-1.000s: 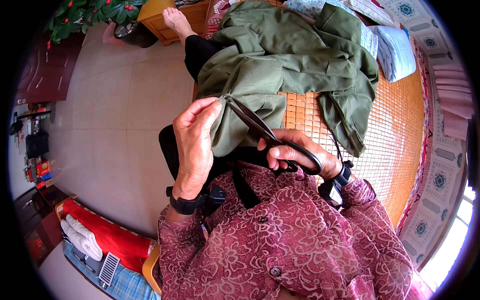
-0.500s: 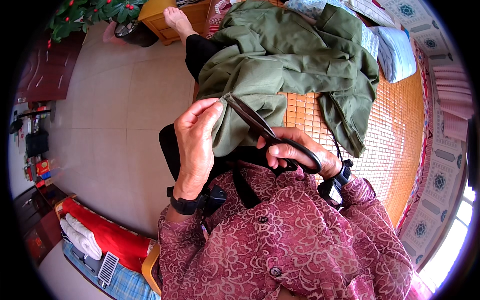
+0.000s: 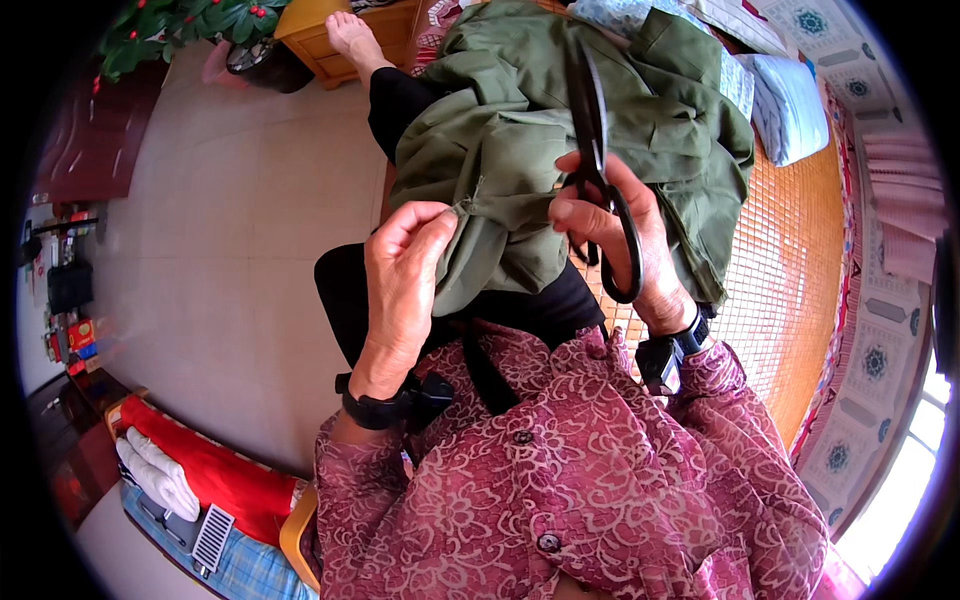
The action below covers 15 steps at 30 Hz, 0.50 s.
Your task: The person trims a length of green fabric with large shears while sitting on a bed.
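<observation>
Spread over my lap and the mat is a green cloth garment (image 3: 540,75). My left hand (image 3: 400,290) pinches its frayed edge between thumb and fingertips. In my right hand (image 3: 640,240) are black scissors (image 3: 588,110), blades pointing away from me and together or nearly so. The thumb and fingers of that hand also pinch the green cloth to the right of my left hand, so a stretch of the edge runs between both hands. Part of the scissors' handle is hidden by my fingers.
I sit on a woven tile mat (image 3: 780,260). A folded light blue quilt (image 3: 790,110) lies at the far right. Beyond the tiled floor (image 3: 220,220) on the left stand a potted plant (image 3: 265,65) and a wooden drawer unit (image 3: 320,50). A red-covered seat (image 3: 230,470) is at the lower left.
The scissors have swung away from the cloth edge near my left hand and now point forward. My right hand has moved up and taken hold of the cloth. My left hand keeps its pinch.
</observation>
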Tool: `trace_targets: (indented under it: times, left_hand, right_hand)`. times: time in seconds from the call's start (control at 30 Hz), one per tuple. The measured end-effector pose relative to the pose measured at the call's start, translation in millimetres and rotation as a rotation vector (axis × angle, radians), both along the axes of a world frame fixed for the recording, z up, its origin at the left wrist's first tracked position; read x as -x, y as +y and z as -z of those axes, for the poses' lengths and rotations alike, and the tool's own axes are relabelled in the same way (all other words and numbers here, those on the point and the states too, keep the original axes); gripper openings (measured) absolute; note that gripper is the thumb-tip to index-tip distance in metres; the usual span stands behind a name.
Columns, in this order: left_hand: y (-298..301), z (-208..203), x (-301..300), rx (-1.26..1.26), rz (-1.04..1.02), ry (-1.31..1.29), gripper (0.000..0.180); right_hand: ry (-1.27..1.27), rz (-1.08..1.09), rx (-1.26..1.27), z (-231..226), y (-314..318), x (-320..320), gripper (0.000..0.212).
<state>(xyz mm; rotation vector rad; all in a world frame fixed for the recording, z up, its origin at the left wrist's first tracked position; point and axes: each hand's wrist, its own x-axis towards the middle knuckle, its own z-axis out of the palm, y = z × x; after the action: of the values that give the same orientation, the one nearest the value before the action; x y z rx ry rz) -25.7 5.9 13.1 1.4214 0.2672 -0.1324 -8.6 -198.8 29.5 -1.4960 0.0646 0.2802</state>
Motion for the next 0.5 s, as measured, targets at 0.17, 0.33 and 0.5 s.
trace_targets:
  times: [0.17,0.33,0.5]
  left_hand:
    - [4.1,-1.5,-3.3,-0.068,0.161,0.058,0.010]
    - [3.4,-2.3,-3.5,0.045,0.179,0.081,0.010]
    - [7.8,-4.4,0.1,0.120,0.158,0.062,0.011]
  right_hand:
    - [-0.350,0.022,0.324,23.2,-2.6,-3.7,0.051]
    - [-0.308,-0.150,0.505,22.9,5.6,-4.7,0.047]
    - [-0.304,0.040,0.564,15.1,1.1,-19.2,0.039]
